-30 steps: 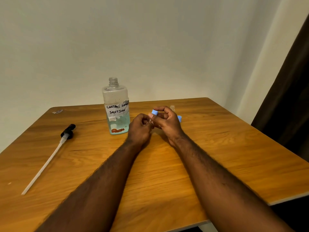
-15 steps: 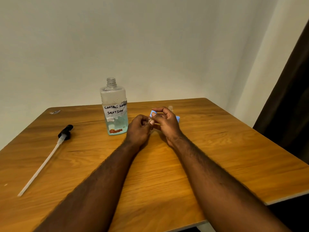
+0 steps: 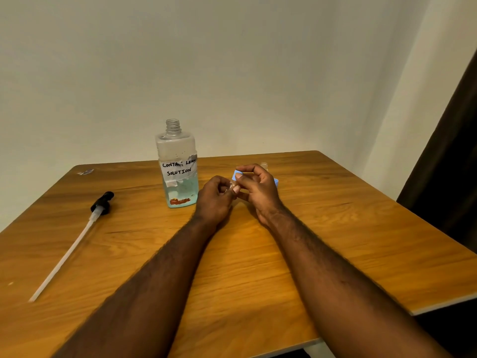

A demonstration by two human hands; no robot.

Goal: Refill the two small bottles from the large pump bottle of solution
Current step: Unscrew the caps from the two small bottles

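Right of the big bottle (image 3: 179,166), left hand (image 3: 214,201) grips a small bottle (image 3: 232,184), right hand (image 3: 260,193) pinches its blue cap (image 3: 238,173); a fumbled twist could tip and spill it.

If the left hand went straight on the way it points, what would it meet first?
The right hand, holding a blue cap just beyond the small bottle the left hand grips. They seem nearly touching; depth is unclear.

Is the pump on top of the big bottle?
No, the pump lies flat on the table, left of the big bottle, whose neck is open.
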